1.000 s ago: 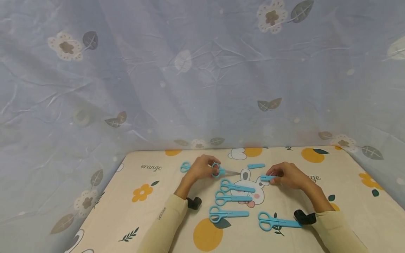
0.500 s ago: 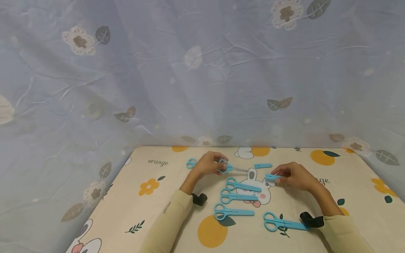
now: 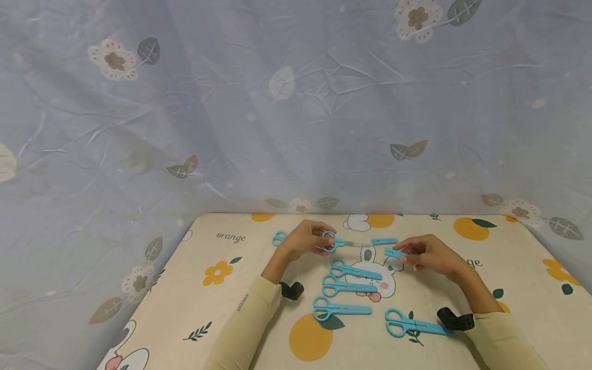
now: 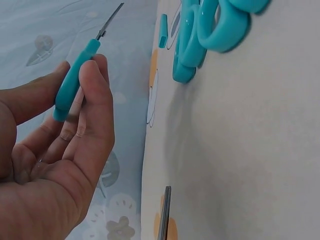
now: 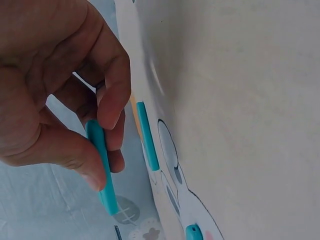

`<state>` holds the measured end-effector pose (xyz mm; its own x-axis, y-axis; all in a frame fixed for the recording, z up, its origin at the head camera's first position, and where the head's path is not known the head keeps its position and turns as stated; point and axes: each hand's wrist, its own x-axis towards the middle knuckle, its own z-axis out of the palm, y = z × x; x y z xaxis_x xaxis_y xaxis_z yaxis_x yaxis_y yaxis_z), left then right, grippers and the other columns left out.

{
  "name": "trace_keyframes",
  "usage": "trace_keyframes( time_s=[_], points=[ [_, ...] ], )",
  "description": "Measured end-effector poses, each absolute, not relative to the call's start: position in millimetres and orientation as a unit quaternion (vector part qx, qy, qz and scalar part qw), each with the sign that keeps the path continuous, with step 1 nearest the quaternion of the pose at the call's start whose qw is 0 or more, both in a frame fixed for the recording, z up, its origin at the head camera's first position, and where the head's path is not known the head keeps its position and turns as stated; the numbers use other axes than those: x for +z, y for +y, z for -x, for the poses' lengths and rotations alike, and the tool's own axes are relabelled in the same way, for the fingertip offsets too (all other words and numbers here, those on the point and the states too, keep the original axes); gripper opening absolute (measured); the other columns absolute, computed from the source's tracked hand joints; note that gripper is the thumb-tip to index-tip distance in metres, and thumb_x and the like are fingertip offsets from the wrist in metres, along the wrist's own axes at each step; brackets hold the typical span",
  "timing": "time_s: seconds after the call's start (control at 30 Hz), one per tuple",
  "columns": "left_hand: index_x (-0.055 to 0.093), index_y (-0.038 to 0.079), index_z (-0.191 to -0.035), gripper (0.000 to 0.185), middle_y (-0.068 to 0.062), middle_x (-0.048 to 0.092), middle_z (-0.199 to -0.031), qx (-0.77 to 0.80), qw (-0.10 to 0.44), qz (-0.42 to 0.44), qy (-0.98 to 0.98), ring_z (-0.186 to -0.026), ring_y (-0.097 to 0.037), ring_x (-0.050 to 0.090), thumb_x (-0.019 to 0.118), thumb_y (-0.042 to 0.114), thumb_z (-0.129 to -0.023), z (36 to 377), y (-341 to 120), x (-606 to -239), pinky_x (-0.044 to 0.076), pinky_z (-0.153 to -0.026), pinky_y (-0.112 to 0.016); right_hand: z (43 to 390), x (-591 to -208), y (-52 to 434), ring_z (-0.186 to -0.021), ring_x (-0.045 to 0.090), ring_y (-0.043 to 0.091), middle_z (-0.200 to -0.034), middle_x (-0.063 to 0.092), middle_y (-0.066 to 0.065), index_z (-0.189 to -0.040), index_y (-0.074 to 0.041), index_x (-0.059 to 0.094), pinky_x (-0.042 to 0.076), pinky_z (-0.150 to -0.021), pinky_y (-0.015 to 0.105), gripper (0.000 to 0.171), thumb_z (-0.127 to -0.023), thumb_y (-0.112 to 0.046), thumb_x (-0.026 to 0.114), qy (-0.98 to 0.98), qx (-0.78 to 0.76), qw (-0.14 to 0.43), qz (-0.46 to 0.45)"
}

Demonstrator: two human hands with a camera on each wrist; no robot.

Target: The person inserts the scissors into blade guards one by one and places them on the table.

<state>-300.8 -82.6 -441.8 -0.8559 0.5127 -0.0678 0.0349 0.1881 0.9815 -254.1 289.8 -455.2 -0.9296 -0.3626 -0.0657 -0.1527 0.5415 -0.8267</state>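
My left hand (image 3: 305, 241) pinches a pair of light blue scissors (image 3: 339, 242) by the finger loops, bare blades pointing right. In the left wrist view, thumb and fingers press on both sides of the scissors' handle (image 4: 75, 82). To the right, my right hand (image 3: 430, 254) pinches a light blue blade cover (image 3: 393, 252) between thumb and fingers, its free end towards the blade tip with a small gap between. The right wrist view has the held cover (image 5: 104, 170) slanting down from the fingertips. A second blade cover (image 3: 385, 241) lies on the cloth just behind.
Several covered scissors lie nearer on the patterned cloth: one pair (image 3: 356, 271), another below it (image 3: 349, 287), a third (image 3: 342, 309), and one (image 3: 418, 327) by the right wrist. Partly hidden behind the left hand are other scissors (image 3: 279, 238). A pale curtain (image 3: 296, 128) hangs behind.
The camera view shifted, then steadied. The left hand's scissors have moved slightly right, blades now more level. The right hand has raised its cover slightly, bringing its end towards the blade tip.
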Motion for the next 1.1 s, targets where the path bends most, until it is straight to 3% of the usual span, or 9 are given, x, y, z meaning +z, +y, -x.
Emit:
trace_keyframes(
  time_s=[0.33,0.63,0.87,1.1],
  points=[
    [0.066,-0.008,-0.137,0.038,-0.007,0.075,-0.097,0.618,0.211,-0.180,0.736,-0.087,-0.016,0.077,0.072,0.000,-0.101,297,-80,-435,0.069,-0.082,-0.039,253,-449,288,-0.081,0.060,0.020,-0.097,0.065,0.007,-0.135,0.001,0.072,0.058,-0.068,0.030,0.043,-0.099,-0.021,0.078,0.855,-0.479,0.131,0.147],
    [0.070,-0.003,-0.132,0.032,-0.007,0.077,-0.097,0.624,0.197,-0.182,0.734,-0.086,-0.015,0.077,0.073,0.000,-0.100,295,-84,-427,0.069,-0.080,-0.038,246,-433,291,-0.089,0.062,0.025,-0.106,0.071,0.007,-0.139,0.001,0.069,0.060,-0.079,0.037,0.046,-0.101,-0.022,0.077,0.854,-0.487,0.134,0.121],
    [0.069,-0.001,-0.134,0.034,-0.005,0.077,-0.097,0.618,0.202,-0.190,0.736,-0.088,-0.016,0.078,0.073,0.001,-0.100,294,-87,-422,0.068,-0.089,-0.050,245,-427,294,-0.088,0.060,0.023,-0.103,0.070,0.003,-0.139,0.001,0.069,0.058,-0.074,0.034,0.047,-0.099,-0.022,0.078,0.846,-0.501,0.143,0.114],
    [0.069,0.003,-0.135,0.034,-0.008,0.077,-0.105,0.614,0.194,-0.198,0.739,-0.093,-0.018,0.078,0.073,0.005,-0.102,291,-92,-418,0.069,-0.084,-0.038,244,-425,293,-0.094,0.059,0.019,-0.105,0.068,0.004,-0.138,0.000,0.069,0.055,-0.074,0.035,0.047,-0.099,-0.022,0.078,0.850,-0.490,0.150,0.124]
  ],
)
